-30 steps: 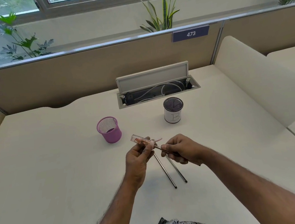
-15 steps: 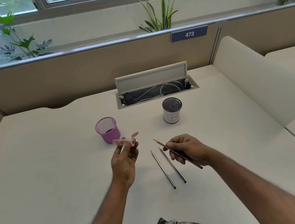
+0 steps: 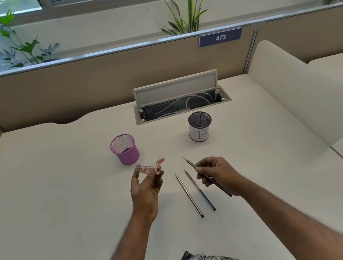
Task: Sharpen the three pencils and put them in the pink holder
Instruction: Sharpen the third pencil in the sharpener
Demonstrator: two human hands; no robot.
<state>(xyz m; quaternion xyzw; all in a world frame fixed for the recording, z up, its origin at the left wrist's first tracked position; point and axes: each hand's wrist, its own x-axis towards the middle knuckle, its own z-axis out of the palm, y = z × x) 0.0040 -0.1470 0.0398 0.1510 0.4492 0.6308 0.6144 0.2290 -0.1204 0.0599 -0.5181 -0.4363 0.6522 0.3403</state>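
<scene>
My left hand (image 3: 145, 190) holds a clear pencil sharpener (image 3: 149, 169) with a pink end and an open pink flap, just below the pink mesh holder (image 3: 125, 149). My right hand (image 3: 218, 174) grips a dark pencil (image 3: 189, 163) whose sharp tip points up and left; its rear end sticks out under the palm. Two more dark pencils (image 3: 189, 195) (image 3: 200, 190) lie side by side on the desk between my hands, tips pointing away from me. The pink holder stands upright and looks empty.
A white pot with a black mesh rim, marked "B" (image 3: 199, 127), stands to the right of the pink holder. Behind it an open cable hatch (image 3: 179, 103) is set in the cream desk (image 3: 58, 190). A padded divider (image 3: 290, 91) runs along the right.
The pencil has come out of the sharpener. My left hand has moved left with the sharpener, and my right hand has drawn the pencil away to the right.
</scene>
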